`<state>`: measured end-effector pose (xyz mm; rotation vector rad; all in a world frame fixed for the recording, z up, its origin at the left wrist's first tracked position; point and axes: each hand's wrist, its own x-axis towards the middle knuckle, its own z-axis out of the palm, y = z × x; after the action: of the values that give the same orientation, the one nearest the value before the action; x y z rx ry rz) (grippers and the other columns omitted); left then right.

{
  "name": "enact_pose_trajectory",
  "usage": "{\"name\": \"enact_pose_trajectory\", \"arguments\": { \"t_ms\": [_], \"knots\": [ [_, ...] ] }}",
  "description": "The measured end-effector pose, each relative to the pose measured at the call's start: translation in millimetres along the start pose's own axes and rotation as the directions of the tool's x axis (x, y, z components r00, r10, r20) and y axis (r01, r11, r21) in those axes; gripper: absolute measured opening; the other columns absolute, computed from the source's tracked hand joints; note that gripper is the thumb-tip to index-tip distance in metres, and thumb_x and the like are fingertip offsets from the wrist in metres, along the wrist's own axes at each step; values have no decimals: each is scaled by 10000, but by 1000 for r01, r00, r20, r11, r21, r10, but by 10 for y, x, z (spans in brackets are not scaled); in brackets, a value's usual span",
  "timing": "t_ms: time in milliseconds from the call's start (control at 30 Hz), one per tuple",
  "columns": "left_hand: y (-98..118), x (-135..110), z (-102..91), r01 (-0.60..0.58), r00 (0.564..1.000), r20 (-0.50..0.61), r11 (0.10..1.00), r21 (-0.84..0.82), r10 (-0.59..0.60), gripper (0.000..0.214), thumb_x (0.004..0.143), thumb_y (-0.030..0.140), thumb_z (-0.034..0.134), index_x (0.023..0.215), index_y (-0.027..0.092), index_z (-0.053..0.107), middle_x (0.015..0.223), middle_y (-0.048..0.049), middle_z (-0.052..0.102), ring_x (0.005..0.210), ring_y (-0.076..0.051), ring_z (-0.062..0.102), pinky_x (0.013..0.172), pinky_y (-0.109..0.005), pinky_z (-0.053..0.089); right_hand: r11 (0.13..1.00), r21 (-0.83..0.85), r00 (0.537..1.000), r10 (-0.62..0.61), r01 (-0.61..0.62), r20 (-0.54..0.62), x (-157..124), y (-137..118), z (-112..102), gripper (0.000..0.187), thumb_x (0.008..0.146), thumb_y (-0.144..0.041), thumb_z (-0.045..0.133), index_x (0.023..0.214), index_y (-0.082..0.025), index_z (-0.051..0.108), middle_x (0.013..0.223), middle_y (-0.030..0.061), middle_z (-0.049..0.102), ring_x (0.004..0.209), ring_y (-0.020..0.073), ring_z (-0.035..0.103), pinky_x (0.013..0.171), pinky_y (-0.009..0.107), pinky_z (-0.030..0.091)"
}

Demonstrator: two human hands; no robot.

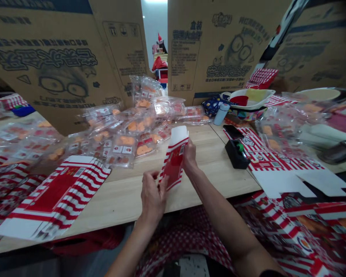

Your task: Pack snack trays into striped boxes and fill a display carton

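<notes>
Between my hands, above the table's front part, is a red-and-white striped carton [174,161] with a white flap at its upper end. My left hand [154,194] grips its lower left edge, thumb on the red panel. My right hand [190,156] is wrapped round its upper right side, most of those fingers hidden behind it. Left of my hands lies a stack of flat striped cartons [57,192]. Just past the held carton are clear plastic packets [123,148] with orange pieces and small sachets inside.
A black tape dispenser [236,154] stands to the right, with a phone [233,131] behind it. Flat printed cartons [276,157] lie farther right. Large cardboard boxes [63,57] wall off the back. A pale blue bottle [221,114] stands near a white basin [256,102].
</notes>
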<state>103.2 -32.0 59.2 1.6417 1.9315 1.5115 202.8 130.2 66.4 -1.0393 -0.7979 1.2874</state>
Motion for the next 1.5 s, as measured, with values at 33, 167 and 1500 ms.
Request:
{"name": "enact_pose_trajectory", "arguments": {
  "t_ms": [33, 167, 1500],
  "knots": [
    [-53, -36, 32, -58, 998, -14, 995, 76, 59, 215, 971, 403, 522, 912, 199, 554, 859, -64, 639, 785, -198, 636, 692, -283, 491, 1000, -1, 999, -9, 9, -44, 20, -8, 30, 403, 869, -591, 439, 655, -255, 380, 491, -59, 467, 449, 134, 441, 437, 255, 370],
    [-230, -94, 73, -201, 976, -52, 969, 147, 210, 273, 1003, 298, 431, 752, 220, 505, 588, 17, 529, 499, -140, 525, 527, -247, 375, 998, -52, 994, -35, 30, -105, 3, 11, 94, 396, 890, -565, 372, 645, -254, 389, 506, -49, 477, 480, 140, 466, 463, 252, 378],
    [-413, 349, -355, 608, 776, 524, 641, -470, -352, 693, 751, 465, 804, 1339, 175, 581, 828, -24, 749, 679, -168, 678, 668, -287, 548, 950, -309, 825, 212, -48, 523, -582, 48, -762, 475, 703, -261, 649, 1173, -201, 612, 653, -81, 498, 561, 111, 429, 534, 242, 337]
  ]
}}
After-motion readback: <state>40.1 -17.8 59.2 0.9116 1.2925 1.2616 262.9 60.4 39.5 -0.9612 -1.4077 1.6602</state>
